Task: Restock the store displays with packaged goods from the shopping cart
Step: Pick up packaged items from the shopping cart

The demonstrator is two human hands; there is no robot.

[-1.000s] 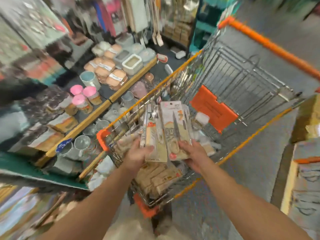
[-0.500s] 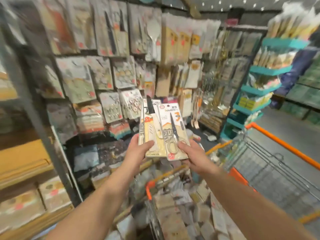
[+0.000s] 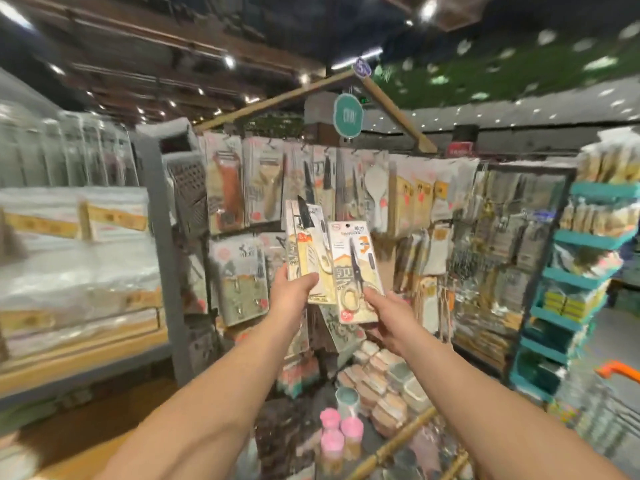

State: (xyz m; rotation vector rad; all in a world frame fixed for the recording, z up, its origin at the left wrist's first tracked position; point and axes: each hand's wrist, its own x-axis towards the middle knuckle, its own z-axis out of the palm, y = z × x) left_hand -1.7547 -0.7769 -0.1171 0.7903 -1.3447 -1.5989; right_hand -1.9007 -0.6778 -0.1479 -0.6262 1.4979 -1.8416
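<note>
My left hand (image 3: 292,295) grips a small stack of carded knife packs (image 3: 306,251) by their lower edge, held upright. Beside it my right hand (image 3: 388,318) pinches the bottom of a carded scissors pack (image 3: 356,271), cream and white with an orange mark. Both packs are raised in front of the hanging display wall (image 3: 408,202), which is full of packaged kitchen tools on pegs. Of the shopping cart, only the orange handle corner (image 3: 620,370) and blurred wire show at the lower right.
A grey post (image 3: 161,258) and a shelf of wrapped boxes (image 3: 76,258) stand to the left. Below the display, a ledge carries lidded containers (image 3: 388,386) and pink-capped jars (image 3: 341,434). A teal tiered rack (image 3: 568,306) stands at the right.
The view swung up from the cart to the display wall. Both hands rose with their packs, and the scissors pack now sits lower and apart from the knife packs.
</note>
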